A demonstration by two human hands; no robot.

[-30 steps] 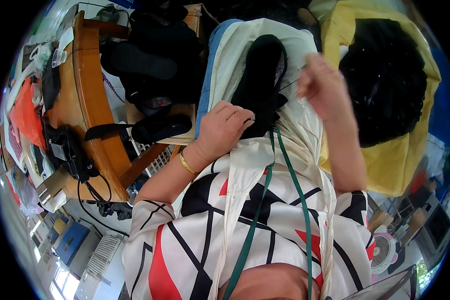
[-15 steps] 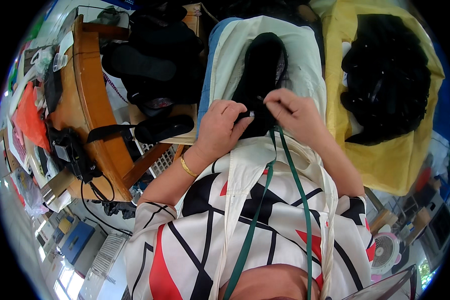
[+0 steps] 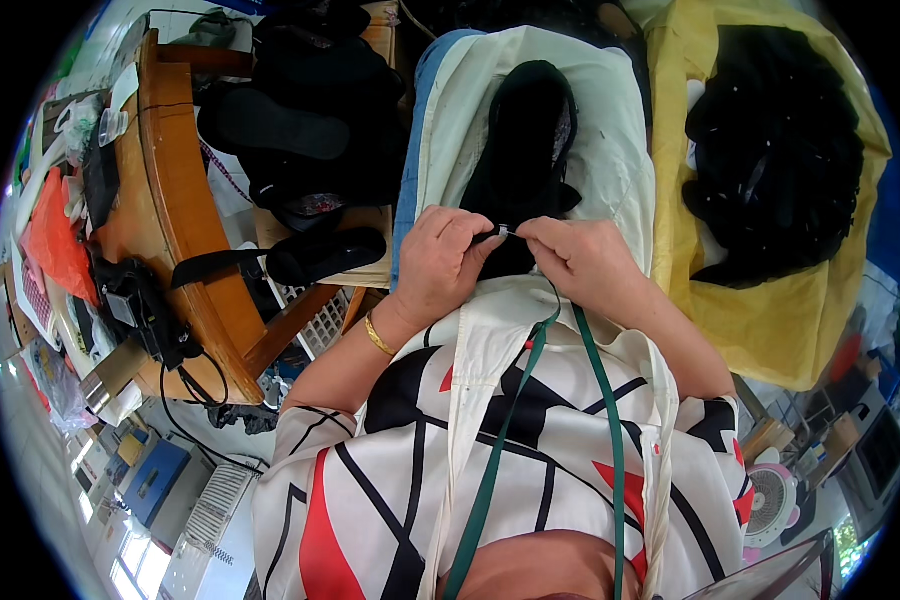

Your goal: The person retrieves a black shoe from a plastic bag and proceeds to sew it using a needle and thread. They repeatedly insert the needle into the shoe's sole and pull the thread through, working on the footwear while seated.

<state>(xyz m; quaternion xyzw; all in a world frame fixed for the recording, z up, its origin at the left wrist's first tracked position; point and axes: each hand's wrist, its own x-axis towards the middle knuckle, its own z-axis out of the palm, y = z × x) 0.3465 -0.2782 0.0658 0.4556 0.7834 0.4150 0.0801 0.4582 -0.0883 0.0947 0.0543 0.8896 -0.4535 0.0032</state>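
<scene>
A black shoe (image 3: pixel 505 170) lies on the white cloth (image 3: pixel 605 120) over my lap, its patterned lining showing along the inner edge. My left hand (image 3: pixel 442 255) is closed in a pinch on a black strap, from whose tip a small silvery buckle-like piece (image 3: pixel 503 231) sticks out. Fingertips of my right hand (image 3: pixel 582 258) are pinched together right against that piece. Whatever they hold is thin and too small to name. Both hands meet over the near part of the shoe and hide some of it.
Several black shoes (image 3: pixel 290 130) are piled at the left beside a wooden chair (image 3: pixel 185 180); a single black shoe (image 3: pixel 330 256) with a loose strap lies nearer. On the right stands a yellow cloth-lined container (image 3: pixel 770 330) full of black pieces (image 3: pixel 780 150). Green apron ties (image 3: pixel 600 390) hang below my hands.
My right hand has come down and inward, bringing its fingertips to the silvery piece at my left fingers. My left hand has barely moved.
</scene>
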